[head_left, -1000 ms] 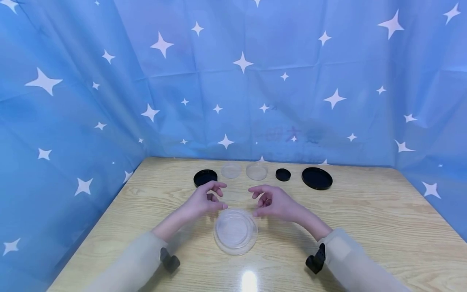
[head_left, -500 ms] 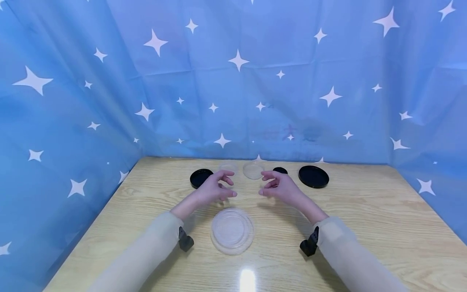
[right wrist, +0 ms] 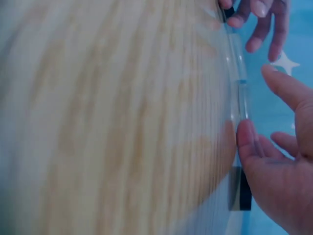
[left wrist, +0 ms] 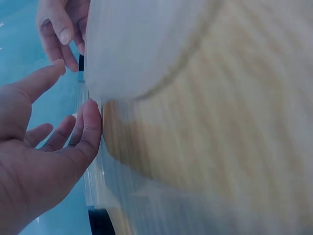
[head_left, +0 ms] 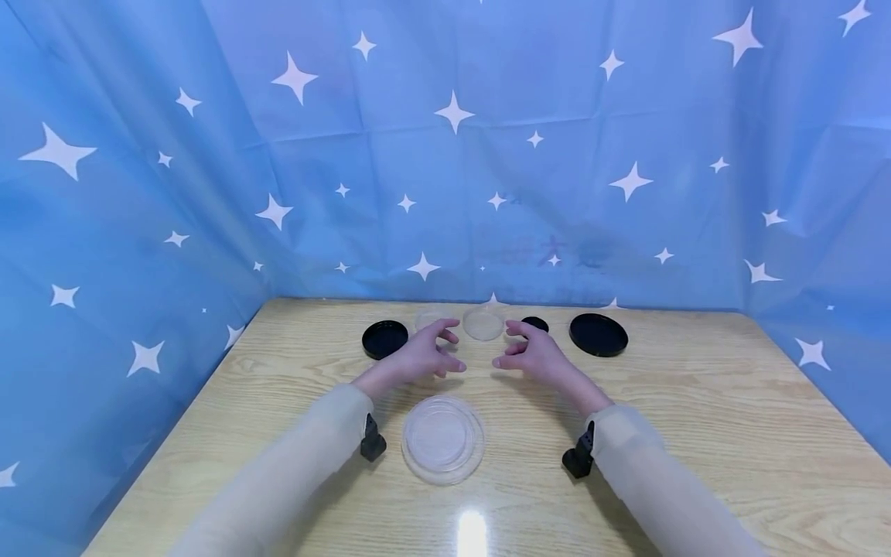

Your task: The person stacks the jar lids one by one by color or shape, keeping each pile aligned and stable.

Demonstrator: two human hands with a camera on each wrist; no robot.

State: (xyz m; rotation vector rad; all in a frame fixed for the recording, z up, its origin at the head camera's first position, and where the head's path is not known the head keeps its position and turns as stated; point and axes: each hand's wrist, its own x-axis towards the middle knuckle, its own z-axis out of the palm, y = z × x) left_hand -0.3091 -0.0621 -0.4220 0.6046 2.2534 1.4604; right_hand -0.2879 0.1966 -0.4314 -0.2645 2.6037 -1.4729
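Both hands are held over the table in the head view, fingers loosely bent and holding nothing. My left hand (head_left: pixel 425 352) partly covers a clear round dish (head_left: pixel 428 316) in the back row. My right hand (head_left: pixel 539 356) is just in front of a small black round dish (head_left: pixel 536 323), overlapping its edge. Between the two hands, slightly behind them, lies another clear round dish (head_left: pixel 483 324). Nearer the body sits a pile of clear round dishes (head_left: pixel 442 439), a smaller one on a larger one. In the left wrist view, the clear plastic (left wrist: pixel 142 44) looms large near the camera.
A black round dish (head_left: pixel 385 340) lies left of the left hand, and a larger black one (head_left: pixel 599 335) lies to the right. All rest on a wood-grain table (head_left: pixel 696 402). Behind it hangs a blue curtain (head_left: pixel 390 155) with white stars.
Both hands have moved away from the clear pile toward the back row. The left hand has also shifted right, now covering part of a clear dish. The dishes appear unmoved.
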